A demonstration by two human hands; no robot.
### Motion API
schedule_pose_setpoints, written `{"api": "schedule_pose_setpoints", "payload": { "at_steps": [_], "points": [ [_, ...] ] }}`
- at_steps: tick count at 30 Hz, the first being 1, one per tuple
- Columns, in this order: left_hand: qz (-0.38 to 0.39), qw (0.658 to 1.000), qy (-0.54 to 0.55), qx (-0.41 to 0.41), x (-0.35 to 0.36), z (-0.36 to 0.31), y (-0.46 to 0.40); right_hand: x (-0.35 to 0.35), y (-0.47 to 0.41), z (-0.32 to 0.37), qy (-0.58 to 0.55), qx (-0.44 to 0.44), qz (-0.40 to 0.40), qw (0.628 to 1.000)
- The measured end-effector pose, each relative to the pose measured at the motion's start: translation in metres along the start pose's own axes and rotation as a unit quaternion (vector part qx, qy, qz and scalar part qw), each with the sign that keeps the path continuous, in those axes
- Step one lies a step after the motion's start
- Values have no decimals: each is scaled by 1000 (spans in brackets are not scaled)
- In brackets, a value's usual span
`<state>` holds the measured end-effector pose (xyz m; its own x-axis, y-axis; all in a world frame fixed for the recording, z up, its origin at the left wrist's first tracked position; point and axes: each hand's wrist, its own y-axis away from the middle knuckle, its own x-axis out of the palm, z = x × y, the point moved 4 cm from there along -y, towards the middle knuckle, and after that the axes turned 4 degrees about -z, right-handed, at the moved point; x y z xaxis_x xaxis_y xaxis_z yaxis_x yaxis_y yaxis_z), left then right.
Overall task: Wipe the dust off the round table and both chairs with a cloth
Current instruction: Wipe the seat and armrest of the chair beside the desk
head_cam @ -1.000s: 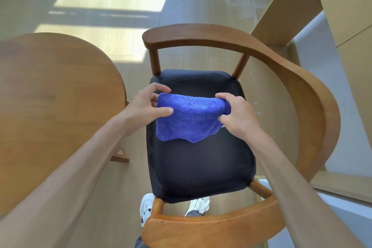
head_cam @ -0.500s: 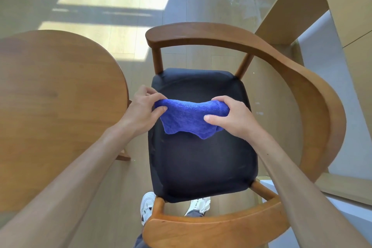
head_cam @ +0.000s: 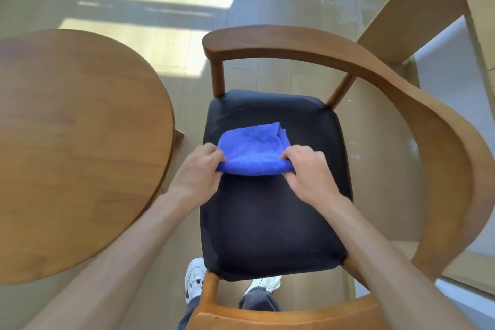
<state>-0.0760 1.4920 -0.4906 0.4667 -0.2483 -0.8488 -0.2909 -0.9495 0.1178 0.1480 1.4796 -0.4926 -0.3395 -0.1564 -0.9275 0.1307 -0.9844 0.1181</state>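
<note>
1. Head view, left to right: your round wooden table [head_cam: 80, 147] sits untouched at the left.
2. Your left hand [head_cam: 197, 171] and right hand [head_cam: 308, 169] each pinch the folded blue microfibre cloth [head_cam: 253, 151] over the armchair's black padded seat [head_cam: 270, 222]; a loosened fold could bunch and skip dust.
3. You'll find no readable writing.

Seat cushion [head_cam: 270, 222]: bare dark surface open toward the viewer and beyond the folded cloth [head_cam: 253, 149]. Curved wooden armrest [head_cam: 417, 126] rings far and right sides, barring approach there. Round table [head_cam: 80, 147] stands just left; a floor gap separates it from the seat.
</note>
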Motion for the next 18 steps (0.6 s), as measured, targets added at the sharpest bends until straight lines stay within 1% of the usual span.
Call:
{"api": "schedule_pose_setpoints", "payload": {
  "at_steps": [1,2,4,5,6,7,10,12,14,16,18],
  "points": [
    [36,999,-30,0,21,6,12,18,9,-3,19,-3,28,999],
    [87,993,-73,-3,43,11,25,37,19,-7,39,-8,64,997],
    [191,970,-147,-6,83,23,50,76,40,-12,73,-27,151,986],
    [220,963,-153,-15,96,27,61,90,49,-14,83,-36,188,978],
    [225,963,-145,-32,104,30,67,101,56,-14,84,-39,207,974],
    [210,968,-128,-49,108,34,71,106,61,-12,80,-38,204,975],
    [142,980,-52,-126,108,46,71,110,58,-1,73,-22,113,991],
    [107,972,10,-209,105,58,70,116,45,9,78,-5,80,994],
    [65,948,78,-303,103,70,72,125,24,18,79,4,64,995],
    [30,915,141,-376,106,84,77,141,-2,23,84,21,63,994],
    [31,886,187,-422,113,96,83,162,-19,28,99,40,77,991]
  ]
}}
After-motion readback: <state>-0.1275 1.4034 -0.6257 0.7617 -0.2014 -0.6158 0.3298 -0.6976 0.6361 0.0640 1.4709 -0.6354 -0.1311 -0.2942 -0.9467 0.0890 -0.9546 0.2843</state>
